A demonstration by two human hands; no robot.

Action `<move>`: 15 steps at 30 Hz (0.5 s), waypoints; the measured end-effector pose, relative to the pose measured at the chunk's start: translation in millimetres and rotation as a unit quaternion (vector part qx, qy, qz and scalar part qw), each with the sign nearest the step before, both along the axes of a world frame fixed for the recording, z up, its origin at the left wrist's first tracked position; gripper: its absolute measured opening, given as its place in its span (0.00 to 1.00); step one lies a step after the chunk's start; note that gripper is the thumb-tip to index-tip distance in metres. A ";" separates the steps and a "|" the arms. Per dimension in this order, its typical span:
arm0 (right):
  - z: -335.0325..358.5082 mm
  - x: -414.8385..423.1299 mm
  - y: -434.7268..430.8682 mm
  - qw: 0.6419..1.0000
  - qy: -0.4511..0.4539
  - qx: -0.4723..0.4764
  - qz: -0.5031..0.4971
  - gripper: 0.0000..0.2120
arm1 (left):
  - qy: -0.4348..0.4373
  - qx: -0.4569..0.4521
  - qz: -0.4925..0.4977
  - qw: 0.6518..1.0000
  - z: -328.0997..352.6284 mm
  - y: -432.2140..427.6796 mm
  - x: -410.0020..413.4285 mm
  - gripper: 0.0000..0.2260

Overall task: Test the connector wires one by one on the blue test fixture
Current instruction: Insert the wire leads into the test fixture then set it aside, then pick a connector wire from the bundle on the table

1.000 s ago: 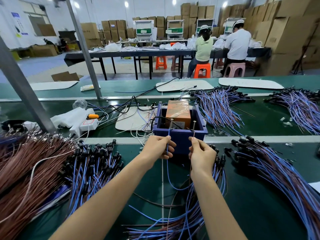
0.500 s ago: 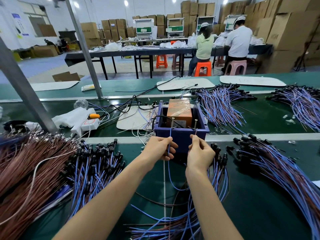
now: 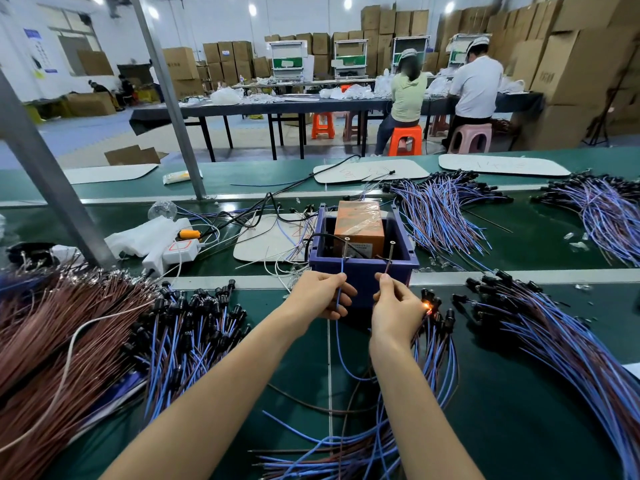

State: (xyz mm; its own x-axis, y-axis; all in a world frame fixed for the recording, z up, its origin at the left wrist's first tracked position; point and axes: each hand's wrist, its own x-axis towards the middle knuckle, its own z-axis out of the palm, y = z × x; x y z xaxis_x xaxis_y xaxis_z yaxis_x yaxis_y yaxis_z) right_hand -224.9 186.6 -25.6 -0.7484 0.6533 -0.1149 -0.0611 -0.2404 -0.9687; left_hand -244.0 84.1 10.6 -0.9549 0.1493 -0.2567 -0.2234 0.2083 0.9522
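— Two leads, one per hand. The left hand (image 3: 322, 297) pinches the blue lead (image 3: 341, 271), its tip up at a screw post on the blue test fixture (image 3: 362, 276) just beyond the knuckles.
— And the right hand (image 3: 398, 308)?
— It's pinching the brown lead (image 3: 388, 263) likewise. A lamp (image 3: 428, 306) glows at that hand's outer edge.
— Handling?
— Light and floppy, I'd judge. Grip close to the bare tip or it bends away.

At 9 o'clock a white power strip (image 3: 180, 250) lies on the bench (image 3: 519, 410), touching a plastic bag (image 3: 142, 235). A metal post (image 3: 169, 98) rises at 11. At 1, a dark table (image 3: 277, 107), an orange stool (image 3: 405, 140) and a pink stool (image 3: 469, 136). Cardboard boxes (image 3: 575, 64) stack at 2.
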 end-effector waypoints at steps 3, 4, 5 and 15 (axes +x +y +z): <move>0.7 1.8 -0.2 1.000 0.001 -0.005 0.003 0.09 | -0.002 -0.001 -0.003 1.000 1.9 0.6 1.0 0.16; 0.6 2.7 -0.2 1.000 0.003 -0.004 0.004 0.09 | -0.003 -0.002 -0.004 1.000 3.0 0.9 1.7 0.16; 0.9 4.1 -0.4 1.000 0.003 -0.003 0.006 0.09 | -0.003 -0.003 -0.004 1.000 4.2 0.9 2.6 0.16; -2.4 51.5 22.7 0.919 -0.034 0.160 0.358 0.23 | 0.136 -0.252 -0.383 0.878 12.7 -78.7 42.1 0.25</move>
